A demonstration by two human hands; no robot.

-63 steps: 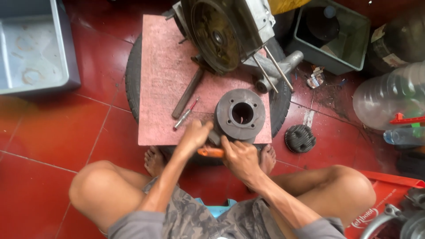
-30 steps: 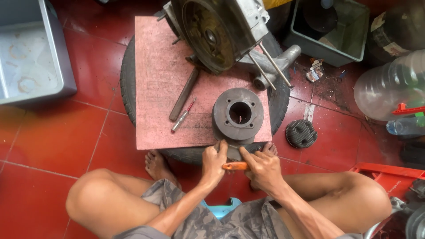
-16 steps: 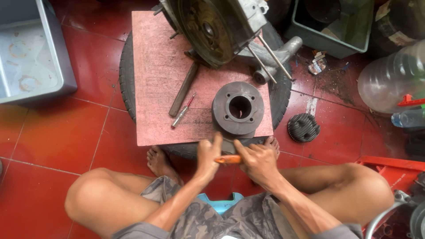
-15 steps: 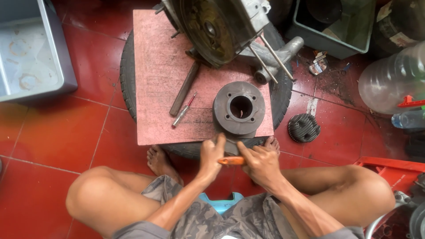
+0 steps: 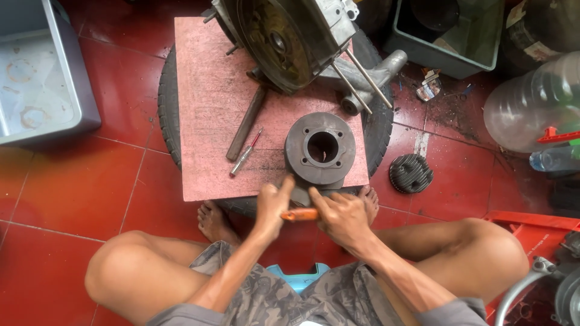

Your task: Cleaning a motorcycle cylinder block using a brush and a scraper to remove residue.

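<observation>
Gripping 1 orange-handled tool [image 5: 300, 214] with my left hand [image 5: 273, 204] and right hand [image 5: 342, 212], I keep it steady against the cylinder [image 5: 320, 149].

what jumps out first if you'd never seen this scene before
A round grey finned metal cylinder with a wide bore sits at the near edge of a reddish square board laid on a black tyre. Just below it, the left hand and right hand both grip an orange tool handle. A large grimy engine casing stands at the board's far edge.
</observation>
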